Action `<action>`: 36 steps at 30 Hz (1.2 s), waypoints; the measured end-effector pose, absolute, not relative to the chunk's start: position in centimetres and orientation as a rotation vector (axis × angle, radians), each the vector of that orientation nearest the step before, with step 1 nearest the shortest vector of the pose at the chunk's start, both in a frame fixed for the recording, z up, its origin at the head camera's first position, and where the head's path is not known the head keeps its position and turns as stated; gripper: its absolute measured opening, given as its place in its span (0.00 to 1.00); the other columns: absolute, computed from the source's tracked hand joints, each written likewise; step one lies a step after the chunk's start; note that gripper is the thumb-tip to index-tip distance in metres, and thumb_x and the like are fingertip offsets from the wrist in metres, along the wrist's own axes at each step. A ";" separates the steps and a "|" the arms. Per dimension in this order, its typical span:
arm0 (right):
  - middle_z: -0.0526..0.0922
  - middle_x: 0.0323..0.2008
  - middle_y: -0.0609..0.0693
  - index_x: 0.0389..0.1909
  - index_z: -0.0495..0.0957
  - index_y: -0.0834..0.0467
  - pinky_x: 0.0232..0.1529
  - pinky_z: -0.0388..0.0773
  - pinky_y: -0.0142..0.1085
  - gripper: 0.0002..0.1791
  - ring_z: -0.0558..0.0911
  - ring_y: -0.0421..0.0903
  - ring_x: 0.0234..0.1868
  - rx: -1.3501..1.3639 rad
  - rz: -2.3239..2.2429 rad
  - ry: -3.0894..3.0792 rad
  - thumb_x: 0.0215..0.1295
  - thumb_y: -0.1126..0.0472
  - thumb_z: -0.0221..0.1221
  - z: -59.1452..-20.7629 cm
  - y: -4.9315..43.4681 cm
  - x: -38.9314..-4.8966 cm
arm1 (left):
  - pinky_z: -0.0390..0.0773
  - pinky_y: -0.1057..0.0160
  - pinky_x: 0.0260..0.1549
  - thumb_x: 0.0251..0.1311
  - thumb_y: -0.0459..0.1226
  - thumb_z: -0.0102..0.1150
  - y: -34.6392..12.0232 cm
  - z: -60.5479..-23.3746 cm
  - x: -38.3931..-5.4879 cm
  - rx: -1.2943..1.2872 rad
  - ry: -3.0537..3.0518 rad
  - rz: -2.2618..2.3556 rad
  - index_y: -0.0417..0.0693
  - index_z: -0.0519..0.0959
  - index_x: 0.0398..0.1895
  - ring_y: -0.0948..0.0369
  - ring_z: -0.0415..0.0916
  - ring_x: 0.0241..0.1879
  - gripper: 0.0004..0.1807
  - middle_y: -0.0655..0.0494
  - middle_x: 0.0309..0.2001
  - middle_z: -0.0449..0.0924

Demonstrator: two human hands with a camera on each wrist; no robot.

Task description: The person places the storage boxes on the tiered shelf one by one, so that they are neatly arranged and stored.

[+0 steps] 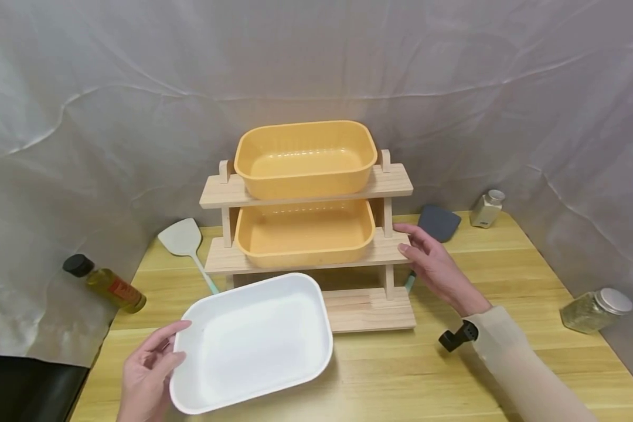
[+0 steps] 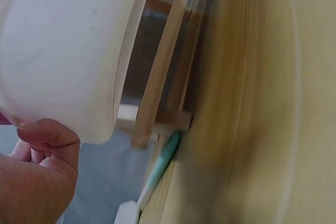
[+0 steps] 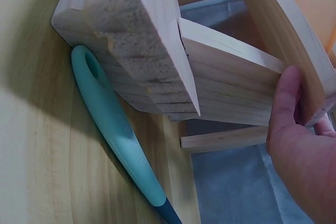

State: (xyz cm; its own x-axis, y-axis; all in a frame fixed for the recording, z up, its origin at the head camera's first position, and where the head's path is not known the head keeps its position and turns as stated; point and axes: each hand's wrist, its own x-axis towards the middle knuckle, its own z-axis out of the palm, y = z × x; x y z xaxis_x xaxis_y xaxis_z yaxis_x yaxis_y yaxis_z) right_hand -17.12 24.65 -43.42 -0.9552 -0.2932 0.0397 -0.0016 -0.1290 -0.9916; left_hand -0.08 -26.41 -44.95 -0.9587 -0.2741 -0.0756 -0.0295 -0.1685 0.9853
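A white rectangular plastic bin (image 1: 255, 346) is tilted with its open top toward me, in front of a three-tier wooden shelf (image 1: 369, 308). My left hand (image 1: 150, 370) grips its left end, thumb at the rim; in the left wrist view the same hand (image 2: 44, 166) holds the bin by its wall. At the other side, my right hand (image 1: 435, 266) holds the right end of the middle board. The right wrist view has that hand's thumb (image 3: 286, 95) against the board's edge, its other fingers mostly hidden. Yellow bins sit on the top tier (image 1: 308, 184) and middle tier (image 1: 306, 257).
Left of the shelf lie a white spatula (image 1: 181, 238) and an oil bottle (image 1: 111, 287). A dark spatula (image 1: 439, 223) with a teal handle (image 3: 118, 124) lies on the right, near a small seasoning jar (image 1: 487, 210). Another jar (image 1: 593, 310) stands by the right curtain.
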 end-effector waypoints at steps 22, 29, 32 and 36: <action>0.56 0.82 0.57 0.79 0.64 0.61 0.67 0.71 0.30 0.26 0.61 0.49 0.78 -0.295 -2.171 1.966 0.86 0.62 0.55 -43.5 24.7 -17.3 | 0.72 0.73 0.25 0.52 0.10 0.52 -19.8 -45.2 -4.5 0.017 -1.974 -2.213 0.21 0.82 0.51 0.66 0.72 0.31 0.22 0.54 0.36 0.74; 0.58 0.80 0.57 0.78 0.66 0.60 0.67 0.72 0.31 0.25 0.65 0.47 0.75 -0.293 -2.178 1.963 0.86 0.63 0.55 -43.6 24.7 -17.4 | 0.73 0.71 0.30 0.54 0.12 0.54 -18.6 -45.2 -5.5 0.085 -2.049 -2.216 0.23 0.82 0.53 0.63 0.72 0.35 0.22 0.52 0.38 0.70; 0.58 0.80 0.57 0.78 0.65 0.61 0.67 0.72 0.31 0.25 0.65 0.47 0.75 -0.293 -2.181 1.960 0.86 0.63 0.55 -43.6 24.7 -17.4 | 0.72 0.71 0.30 0.55 0.13 0.55 -18.4 -45.2 -5.8 0.110 -2.063 -2.215 0.24 0.82 0.53 0.62 0.70 0.35 0.21 0.51 0.38 0.70; 0.58 0.81 0.58 0.79 0.65 0.61 0.67 0.73 0.31 0.26 0.66 0.47 0.74 -0.292 -2.177 1.962 0.86 0.63 0.55 -43.5 24.7 -17.4 | 0.73 0.71 0.32 0.56 0.14 0.56 -18.3 -45.2 -6.2 0.108 -2.043 -2.227 0.22 0.81 0.52 0.61 0.70 0.37 0.19 0.51 0.39 0.70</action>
